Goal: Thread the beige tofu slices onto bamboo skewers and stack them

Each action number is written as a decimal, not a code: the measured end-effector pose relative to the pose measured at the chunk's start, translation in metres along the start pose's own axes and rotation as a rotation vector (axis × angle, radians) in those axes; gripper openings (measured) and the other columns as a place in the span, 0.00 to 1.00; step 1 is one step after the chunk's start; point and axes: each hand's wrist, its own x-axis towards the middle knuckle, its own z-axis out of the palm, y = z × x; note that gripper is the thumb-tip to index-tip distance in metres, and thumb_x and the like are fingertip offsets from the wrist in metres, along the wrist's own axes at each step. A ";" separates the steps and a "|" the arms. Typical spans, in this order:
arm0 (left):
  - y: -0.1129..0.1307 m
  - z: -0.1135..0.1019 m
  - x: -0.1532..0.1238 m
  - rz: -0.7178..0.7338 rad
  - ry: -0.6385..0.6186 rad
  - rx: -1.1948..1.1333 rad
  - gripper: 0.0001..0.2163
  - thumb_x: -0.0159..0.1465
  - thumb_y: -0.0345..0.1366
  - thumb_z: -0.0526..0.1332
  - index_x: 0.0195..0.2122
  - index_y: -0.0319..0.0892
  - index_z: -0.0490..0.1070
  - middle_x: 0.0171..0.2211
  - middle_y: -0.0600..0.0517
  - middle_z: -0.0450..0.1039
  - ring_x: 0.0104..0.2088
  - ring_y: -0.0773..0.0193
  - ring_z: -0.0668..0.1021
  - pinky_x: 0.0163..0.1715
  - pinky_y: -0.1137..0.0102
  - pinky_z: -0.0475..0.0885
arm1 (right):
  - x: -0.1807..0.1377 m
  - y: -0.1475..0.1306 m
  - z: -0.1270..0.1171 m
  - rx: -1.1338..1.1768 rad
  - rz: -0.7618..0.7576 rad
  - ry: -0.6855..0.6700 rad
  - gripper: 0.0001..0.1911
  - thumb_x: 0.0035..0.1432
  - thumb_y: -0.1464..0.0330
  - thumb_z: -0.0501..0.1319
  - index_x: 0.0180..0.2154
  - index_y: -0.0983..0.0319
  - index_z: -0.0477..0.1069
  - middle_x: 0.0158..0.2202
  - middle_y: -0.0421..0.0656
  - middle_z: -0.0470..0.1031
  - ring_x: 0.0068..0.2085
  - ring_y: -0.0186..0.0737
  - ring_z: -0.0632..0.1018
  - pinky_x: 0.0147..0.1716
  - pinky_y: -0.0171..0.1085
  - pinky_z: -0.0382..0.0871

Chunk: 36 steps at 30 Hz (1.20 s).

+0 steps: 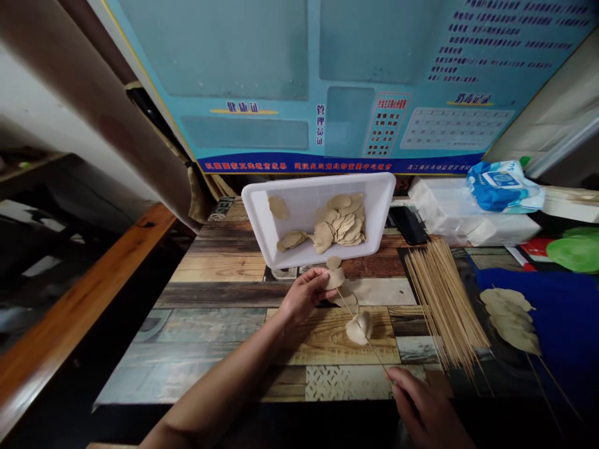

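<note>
My left hand (306,292) pinches a thin beige round slice (335,278) at the tip of a bamboo skewer (377,355). Lower on that skewer sits a folded beige slice (359,328). My right hand (423,405) grips the skewer's lower end near the table's front edge. Just beyond my left hand, a small loose slice (334,262) lies by the tray, and another slice (347,300) lies partly hidden under the skewer. A white plastic tray (259,234), tilted toward me, holds piles of such slices (344,224).
Right of my hands lies a bundle of bare bamboo skewers (447,305). Filled skewers (511,319) rest on a blue sheet (561,312) farther right. Behind are a dark phone (409,224), white packages (449,212) and a blue wipes pack (505,187). A blue notice board (281,118) stands behind the table.
</note>
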 end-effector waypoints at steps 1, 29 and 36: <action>0.001 0.000 0.000 -0.004 0.001 0.007 0.11 0.51 0.34 0.68 0.33 0.38 0.72 0.31 0.51 0.75 0.32 0.65 0.77 0.34 0.69 0.75 | 0.000 0.000 0.001 -0.002 -0.005 -0.001 0.14 0.63 0.66 0.48 0.42 0.60 0.70 0.38 0.45 0.80 0.38 0.39 0.81 0.34 0.33 0.77; -0.005 0.007 -0.012 -0.065 -0.079 -0.020 0.11 0.50 0.32 0.68 0.35 0.35 0.74 0.31 0.48 0.76 0.30 0.66 0.78 0.35 0.71 0.75 | 0.002 0.007 0.012 -0.057 -0.010 0.063 0.17 0.66 0.62 0.46 0.41 0.61 0.71 0.36 0.45 0.80 0.36 0.39 0.81 0.33 0.33 0.77; -0.009 0.011 -0.017 0.100 -0.068 0.206 0.16 0.47 0.35 0.70 0.37 0.37 0.74 0.26 0.52 0.75 0.27 0.67 0.76 0.32 0.71 0.71 | 0.006 -0.001 0.008 -0.040 0.006 0.055 0.16 0.66 0.64 0.45 0.40 0.60 0.70 0.34 0.44 0.80 0.34 0.37 0.81 0.31 0.31 0.76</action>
